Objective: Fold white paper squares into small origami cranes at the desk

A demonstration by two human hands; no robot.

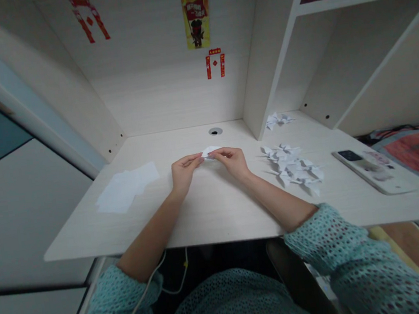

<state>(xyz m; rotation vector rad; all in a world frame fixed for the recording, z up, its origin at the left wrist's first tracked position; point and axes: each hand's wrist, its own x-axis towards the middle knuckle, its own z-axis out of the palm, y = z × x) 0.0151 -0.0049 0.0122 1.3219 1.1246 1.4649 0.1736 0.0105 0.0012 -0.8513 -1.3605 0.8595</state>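
Observation:
Between my two hands is a small folded piece of white paper (209, 151), held just above the desk near its middle. My left hand (186, 172) pinches its left side between thumb and fingers. On the other side, my right hand (233, 160) grips the paper with thumb and forefinger. The fingertips cover part of it, so its exact fold shape cannot be made out. Loose white paper sheets (125, 187) lie overlapping on the desk to the left. Folded white paper pieces with pointed ends (290, 165) are heaped to the right of my right hand.
A phone (371, 170) lies face down at the right. More folded paper (278, 119) sits behind the heap, beside an upright divider (269, 58). A cable hole (215, 132) is at the back of the desk (216, 212). A white cable (144, 292) hangs by my left sleeve.

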